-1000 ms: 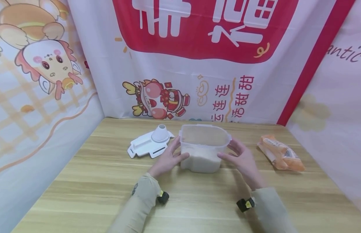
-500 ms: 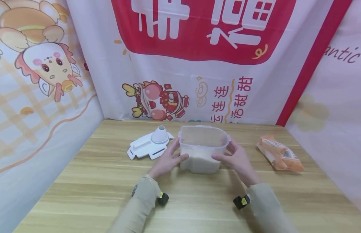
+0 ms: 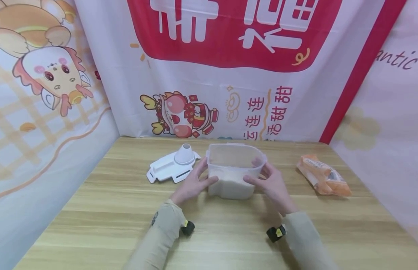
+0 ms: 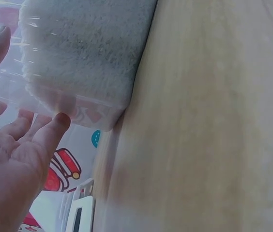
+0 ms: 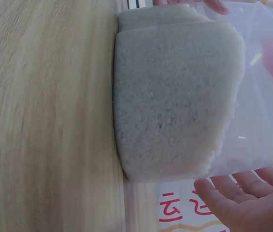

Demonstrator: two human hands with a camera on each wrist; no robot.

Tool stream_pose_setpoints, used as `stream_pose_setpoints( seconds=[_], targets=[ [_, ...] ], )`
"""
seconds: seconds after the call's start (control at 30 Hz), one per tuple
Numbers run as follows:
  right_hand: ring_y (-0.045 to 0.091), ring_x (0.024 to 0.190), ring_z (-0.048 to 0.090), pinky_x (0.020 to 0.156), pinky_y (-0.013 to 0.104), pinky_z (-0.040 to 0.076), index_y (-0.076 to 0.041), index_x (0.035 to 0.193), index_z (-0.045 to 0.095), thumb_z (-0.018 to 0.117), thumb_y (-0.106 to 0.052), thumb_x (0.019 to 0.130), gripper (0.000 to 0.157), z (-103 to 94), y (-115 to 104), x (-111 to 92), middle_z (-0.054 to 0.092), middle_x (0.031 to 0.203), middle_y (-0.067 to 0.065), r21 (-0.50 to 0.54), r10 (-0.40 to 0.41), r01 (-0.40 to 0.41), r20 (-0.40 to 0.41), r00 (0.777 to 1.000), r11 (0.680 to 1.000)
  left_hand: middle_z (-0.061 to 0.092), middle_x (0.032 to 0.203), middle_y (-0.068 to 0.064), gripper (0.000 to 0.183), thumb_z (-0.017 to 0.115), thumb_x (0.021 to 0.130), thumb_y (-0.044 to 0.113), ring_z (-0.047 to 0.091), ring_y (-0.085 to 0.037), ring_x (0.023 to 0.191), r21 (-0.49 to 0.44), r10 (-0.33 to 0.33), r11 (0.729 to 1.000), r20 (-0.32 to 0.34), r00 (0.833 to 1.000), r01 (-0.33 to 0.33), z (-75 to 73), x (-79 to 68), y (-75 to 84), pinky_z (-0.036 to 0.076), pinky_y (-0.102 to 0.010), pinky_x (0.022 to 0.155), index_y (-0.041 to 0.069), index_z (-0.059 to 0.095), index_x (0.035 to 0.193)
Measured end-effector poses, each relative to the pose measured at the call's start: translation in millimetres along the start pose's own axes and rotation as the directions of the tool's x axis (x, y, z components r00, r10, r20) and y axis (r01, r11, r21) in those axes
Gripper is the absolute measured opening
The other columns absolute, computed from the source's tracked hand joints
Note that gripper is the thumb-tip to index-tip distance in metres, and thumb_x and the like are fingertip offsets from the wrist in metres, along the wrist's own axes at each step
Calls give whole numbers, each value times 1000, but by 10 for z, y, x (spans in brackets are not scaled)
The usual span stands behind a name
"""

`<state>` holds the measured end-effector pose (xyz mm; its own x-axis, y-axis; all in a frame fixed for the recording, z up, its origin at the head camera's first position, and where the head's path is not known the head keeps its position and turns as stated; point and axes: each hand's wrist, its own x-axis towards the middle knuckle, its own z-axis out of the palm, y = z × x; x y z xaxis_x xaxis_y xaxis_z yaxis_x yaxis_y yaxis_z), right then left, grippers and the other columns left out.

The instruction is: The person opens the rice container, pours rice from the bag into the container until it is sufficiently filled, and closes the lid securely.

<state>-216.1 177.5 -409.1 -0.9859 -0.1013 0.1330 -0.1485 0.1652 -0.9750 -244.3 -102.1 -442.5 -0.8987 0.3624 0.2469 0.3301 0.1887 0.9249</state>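
A clear plastic storage container (image 3: pixel 233 189), open at the top, stands upright on the table, part filled with white rice (image 5: pixel 175 101). The rice surface slopes. My left hand (image 3: pixel 194 182) holds its left side, thumb across the front and fingers along the side wall. On the opposite side my right hand (image 3: pixel 274 184) holds it in the same way, its thumb near the front face. Both wrist views show fingertips touching the side walls. To the left lies a white lid (image 3: pixel 170 167) with a cone-shaped spout (image 3: pixel 185 155).
An orange and clear plastic packet (image 3: pixel 324 176) lies at the right of the wooden table (image 3: pixel 104 210). Printed cloth (image 3: pixel 128 93) hangs behind and along both sides, close to the table's edges.
My right hand and wrist have shifted slightly left, its thumb reaching further across the container's front. The left hand and the container stay almost where they were.
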Motion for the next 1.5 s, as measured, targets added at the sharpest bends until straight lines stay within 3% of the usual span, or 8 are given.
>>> stream_pose_setpoints(
  seconds=[0.23, 0.33, 0.5, 0.63, 1.0, 1.23, 1.5],
  targets=[
    [24, 134, 42, 110, 44, 37, -10, 145, 45, 88, -31, 74, 86, -4, 15, -4, 46, 147, 7, -11, 22, -22, 8, 1000, 1000, 29, 158, -4, 95, 75, 85, 47, 32, -22, 140, 132, -94, 987, 18, 995, 91, -75, -22, 100, 30, -46, 113, 21, 19, 158],
    [24, 135, 41, 110, 44, 36, -10, 146, 44, 87, -30, 74, 86, -11, 14, -2, 46, 148, 7, -3, 20, -20, 11, 1000, 1000, 30, 157, -5, 99, 78, 81, 48, 36, -23, 138, 167, -123, 979, 51, 991, 113, -140, -6, 178, 37, -43, 110, 17, 22, 157],
    [23, 135, 41, 111, 44, 36, -11, 146, 45, 87, -31, 74, 85, -34, 9, 11, 46, 147, 6, -3, 17, -17, 5, 1000, 1000, 37, 153, -6, 99, 84, 77, 43, 41, -29, 134, 168, -106, 982, 127, 986, 84, -279, 42, 326, 46, -44, 102, 18, 28, 155],
    [23, 134, 42, 111, 44, 36, -11, 145, 46, 87, -31, 74, 84, -46, 14, 16, 47, 146, 7, 1, 19, -19, 4, 1000, 1000, 44, 148, -4, 93, 83, 78, 44, 47, -30, 130, 206, -82, 977, 136, 987, 53, -384, 44, 428, 49, -43, 99, 21, 34, 153],
    [24, 134, 42, 111, 45, 35, -10, 147, 43, 87, -29, 75, 87, -45, 23, 16, 47, 147, 8, 8, 18, -18, 6, 1000, 1000, 56, 137, -5, 75, 75, 83, 51, 57, -22, 119, 323, -36, 946, 82, 996, 7, -661, -55, 520, 54, -33, 92, 18, 48, 145],
    [24, 132, 44, 110, 44, 36, -9, 146, 44, 88, -28, 74, 87, -57, 34, 26, 48, 146, 8, 5, 10, -10, 2, 1000, 1000, 61, 130, -3, 60, 68, 91, 46, 62, -21, 111, 436, -28, 899, -1, 1000, 25, -858, -74, 514, 51, -42, 95, 12, 55, 138],
    [26, 133, 43, 110, 45, 36, -7, 146, 44, 88, -28, 74, 86, -59, 38, 17, 47, 146, 10, 8, -6, 6, 5, 1000, 1000, 64, 123, -15, 51, 68, 95, 31, 62, -30, 108, 436, 22, 900, -102, 995, 25, -1059, -82, 388, 50, -48, 95, 1, 56, 135]
  ],
)
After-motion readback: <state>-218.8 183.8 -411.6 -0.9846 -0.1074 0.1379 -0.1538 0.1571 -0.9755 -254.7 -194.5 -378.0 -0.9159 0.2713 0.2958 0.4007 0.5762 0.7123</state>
